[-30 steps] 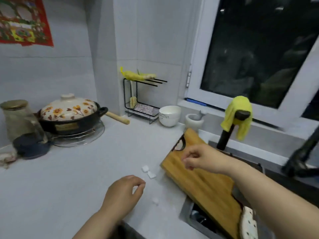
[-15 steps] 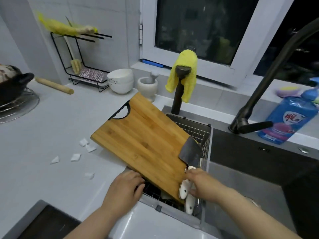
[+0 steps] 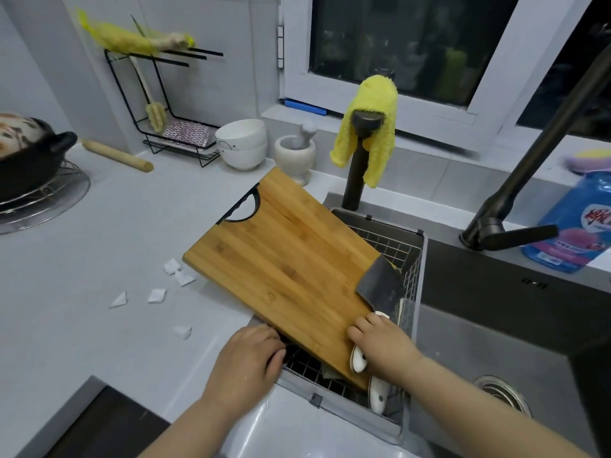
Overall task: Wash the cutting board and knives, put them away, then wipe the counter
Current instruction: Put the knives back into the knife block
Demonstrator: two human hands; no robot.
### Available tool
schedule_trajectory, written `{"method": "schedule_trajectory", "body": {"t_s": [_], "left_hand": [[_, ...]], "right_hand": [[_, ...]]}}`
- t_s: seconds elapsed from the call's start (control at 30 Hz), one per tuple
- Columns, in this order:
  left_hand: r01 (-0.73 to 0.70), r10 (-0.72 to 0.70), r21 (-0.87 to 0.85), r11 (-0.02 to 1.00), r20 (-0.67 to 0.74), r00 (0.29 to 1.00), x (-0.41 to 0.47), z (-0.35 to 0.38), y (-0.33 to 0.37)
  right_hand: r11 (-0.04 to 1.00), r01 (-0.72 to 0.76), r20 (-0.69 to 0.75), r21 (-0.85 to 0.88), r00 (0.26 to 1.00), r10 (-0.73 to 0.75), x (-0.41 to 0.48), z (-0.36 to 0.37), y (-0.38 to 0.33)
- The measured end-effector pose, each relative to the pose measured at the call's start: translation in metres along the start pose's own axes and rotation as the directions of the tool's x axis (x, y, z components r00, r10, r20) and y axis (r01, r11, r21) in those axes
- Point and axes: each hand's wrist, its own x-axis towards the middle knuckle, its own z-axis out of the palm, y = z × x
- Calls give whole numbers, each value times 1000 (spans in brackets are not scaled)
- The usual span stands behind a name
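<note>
— Cutting board (image 3: 291, 266), where did it sit?

— Tilted, its handle end over the counter (image 3: 99, 259), its lower end down in the wire basket (image 3: 393, 239) at the sink (image 3: 496, 325).

— And the hands?

— The left hand (image 3: 246, 361) curled its fingers at the board's near edge. The right hand (image 3: 383, 345) closed around a white knife handle (image 3: 358, 361) lying on the board, beside the dark cleaver blade (image 3: 380, 285).

— Anything on the counter?

— Small white scraps (image 3: 157, 295).
</note>
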Motion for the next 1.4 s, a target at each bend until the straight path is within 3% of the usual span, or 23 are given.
{"method": "schedule_trajectory", "body": {"t_s": [0.13, 0.23, 0.4, 0.57, 0.67, 0.8, 0.93, 1.17, 1.4], "left_hand": [[1, -1, 12, 1000, 15, 1000, 0, 0, 1], [-1, 1, 7, 1000, 19, 1000, -1, 0, 1], [5, -5, 3, 1000, 13, 1000, -3, -4, 3], [58, -62, -60, 997, -68, 996, -9, -18, 3], [170, -177, -67, 983, -106, 978, -14, -44, -6], [390, -414, -149, 909, -197, 889, -21, -89, -32], [498, -517, -142, 856, -287, 807, -49, -137, -69], [745, -715, -117, 657, -410, 566, -147, -234, -165], [841, -727, -127, 525, -581, 366, -215, -328, -243]], "right_hand": [[997, 2, -105, 82, 994, 7, -5, -22, 0], [947, -75, -150, 312, 980, 127, -7, -43, 10], [678, -138, -191, 722, 902, 388, -1, -74, 23], [385, -122, -142, 915, 796, 589, 8, -118, 30], [319, -36, -186, 947, 748, 637, 15, -145, 29], [191, 59, -181, 980, 666, 724, 34, -188, 9], [47, 140, -131, 989, 686, 716, 57, -239, -33], [98, 404, -399, 909, 780, 482, 102, -336, -158], [-200, 603, -540, 772, 789, 294, 167, -413, -305]]}}
